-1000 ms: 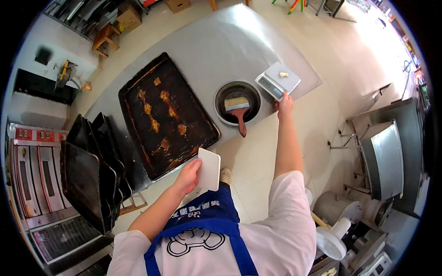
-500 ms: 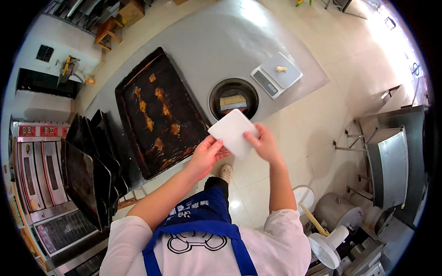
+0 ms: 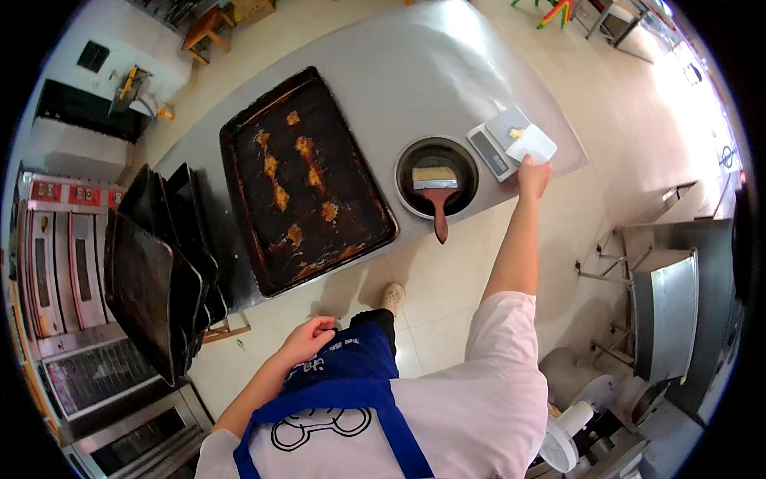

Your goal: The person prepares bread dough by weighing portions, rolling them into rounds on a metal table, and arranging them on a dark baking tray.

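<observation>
My right hand (image 3: pixel 535 177) reaches over the table's right end, its fingers closed on the near edge of a white dough scraper (image 3: pixel 533 145). The scraper lies over the plate of a digital kitchen scale (image 3: pixel 491 154); whether it rests on the plate is hard to tell. Against its far edge is a small pale lump (image 3: pixel 516 132), which looks like dough or butter. My left hand (image 3: pixel 307 342) hangs in front of my blue apron, loosely curled, with nothing visible in it.
Left of the scale, a round metal bowl (image 3: pixel 404 191) holds a wide brush (image 3: pixel 439 203), its handle over the rim. A dark, greasy baking tray (image 3: pixel 263 239) lies on the metal table (image 3: pixel 383 80). Several black trays (image 3: pixel 140 279) stand upright at left beside an oven (image 3: pixel 60 271).
My right hand has carried the scraper from between both hands to the scale. My left hand has let go of it and drawn back towards my apron. The view has shifted.
</observation>
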`<action>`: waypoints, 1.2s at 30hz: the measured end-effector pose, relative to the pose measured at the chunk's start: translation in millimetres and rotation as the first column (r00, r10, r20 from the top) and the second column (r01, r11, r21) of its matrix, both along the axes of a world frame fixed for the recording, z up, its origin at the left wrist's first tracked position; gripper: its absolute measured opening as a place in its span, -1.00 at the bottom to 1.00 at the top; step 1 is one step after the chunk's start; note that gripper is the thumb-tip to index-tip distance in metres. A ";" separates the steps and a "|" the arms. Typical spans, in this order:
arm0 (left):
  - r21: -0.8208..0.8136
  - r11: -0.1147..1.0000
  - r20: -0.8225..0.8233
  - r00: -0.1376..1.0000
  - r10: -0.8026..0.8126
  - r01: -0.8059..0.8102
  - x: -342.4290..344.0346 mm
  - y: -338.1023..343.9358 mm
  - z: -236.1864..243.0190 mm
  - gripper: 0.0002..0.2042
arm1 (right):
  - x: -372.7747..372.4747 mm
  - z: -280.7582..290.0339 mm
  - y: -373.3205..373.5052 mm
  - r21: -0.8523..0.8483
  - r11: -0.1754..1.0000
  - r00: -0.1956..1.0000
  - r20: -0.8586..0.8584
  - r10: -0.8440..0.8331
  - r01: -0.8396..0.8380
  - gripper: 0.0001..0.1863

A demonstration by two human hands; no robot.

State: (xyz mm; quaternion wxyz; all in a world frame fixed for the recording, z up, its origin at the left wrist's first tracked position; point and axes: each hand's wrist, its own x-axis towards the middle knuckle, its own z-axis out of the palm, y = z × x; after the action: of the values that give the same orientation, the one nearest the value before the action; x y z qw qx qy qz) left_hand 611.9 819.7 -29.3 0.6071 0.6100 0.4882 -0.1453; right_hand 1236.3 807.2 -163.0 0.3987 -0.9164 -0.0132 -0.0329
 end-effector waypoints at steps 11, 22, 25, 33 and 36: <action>0.298 0.899 -0.131 0.919 0.373 -0.322 -227.1 -15.3 -19.9 -0.55 | 25.6 14.0 -1.7 -0.084 0.996 0.873 0.484 0.056 -0.018 -0.33; 0.777 0.078 0.244 0.413 0.877 -0.624 -476.6 3.1 94.3 -0.70 | -424.8 245.6 239.9 0.066 0.250 0.247 0.518 0.819 -0.966 -0.76; 0.496 -0.128 0.641 0.263 0.721 -0.859 -481.5 55.5 91.6 -0.57 | -555.1 266.9 296.2 -0.018 -0.010 -0.017 0.479 0.878 -1.000 -0.77; 0.771 -0.128 0.554 0.557 0.618 -0.624 -453.3 109.3 87.2 -0.22 | -691.1 231.1 460.5 -0.707 -0.099 -0.360 0.230 0.904 -0.700 -0.54; 0.739 -0.002 0.503 0.549 0.668 -0.674 -447.4 93.8 87.9 -0.12 | -694.5 221.6 486.0 -0.599 -0.289 -0.338 -0.031 0.941 -0.747 -0.56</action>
State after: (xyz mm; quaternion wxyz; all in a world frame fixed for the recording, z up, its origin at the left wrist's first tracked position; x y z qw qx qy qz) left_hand 164.5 913.5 58.6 0.1788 0.5181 0.7090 0.4437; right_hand 541.9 1293.3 58.5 0.0608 -0.5550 -0.8270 0.0663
